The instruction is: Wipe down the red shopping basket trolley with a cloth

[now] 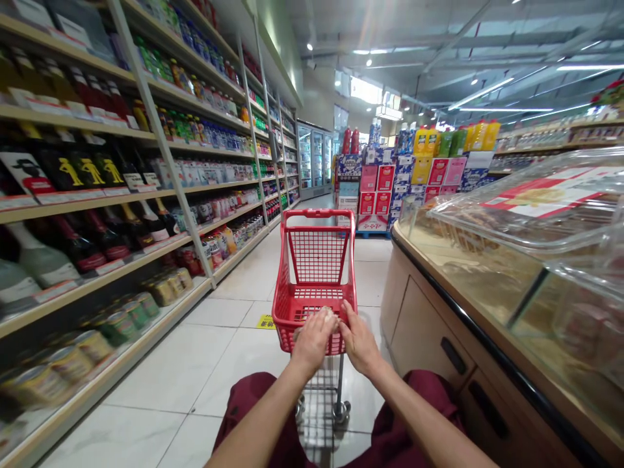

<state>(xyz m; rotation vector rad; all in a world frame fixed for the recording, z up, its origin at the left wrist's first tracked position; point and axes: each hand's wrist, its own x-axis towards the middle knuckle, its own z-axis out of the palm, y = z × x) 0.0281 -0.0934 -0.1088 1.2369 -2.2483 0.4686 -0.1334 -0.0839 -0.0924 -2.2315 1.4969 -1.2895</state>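
Both my hands are close together over the near end of a red shopping cart basket (319, 237). My left hand (314, 341) has its fingers curled in, with something small and pale at the fingertips that I cannot make out. Opposite it, my right hand (359, 341) is bent inward, its thumb and fingers pointing towards the left hand. What lies between the two is largely hidden, and whether they touch the basket rim is unclear. Through the basket's mesh, no goods show inside. Its lower metal rack (316, 416) and wheels (341, 413) are between my knees.
Shelves of bottles and cans (195, 172) line the left side. On the right runs a wooden counter (414, 305) with clear plastic food packs (536, 201) on top. Stacked cartons (377, 192) and juice bottles (429, 140) stand ahead, with glass-door fridges (314, 159) beyond.
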